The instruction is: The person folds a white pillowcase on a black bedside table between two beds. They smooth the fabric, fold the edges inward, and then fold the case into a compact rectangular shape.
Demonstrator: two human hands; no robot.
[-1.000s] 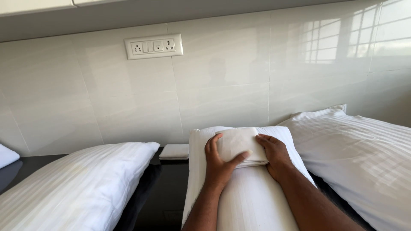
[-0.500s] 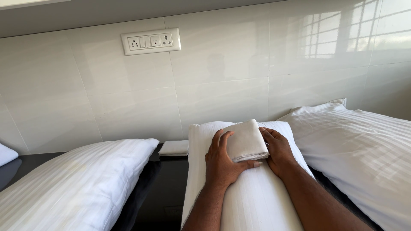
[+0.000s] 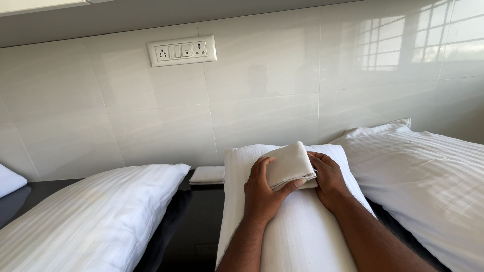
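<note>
in the lower centre of the frame, the left hand grips a folded off-white cloth, fingers curled over its near-left edge and the thumb tucked under its front. the right hand is pressed against the cloth's right side; whether it actually clasps the cloth or only steadies it cannot be told. the cloth sits lifted at a tilt on a white striped sheet stack. to the lower left lies a white striped pillow, to the right another pillow. a small folded white towel rests on the black counter by the tiled wall. a switch and socket plate is at the upper left.
</note>
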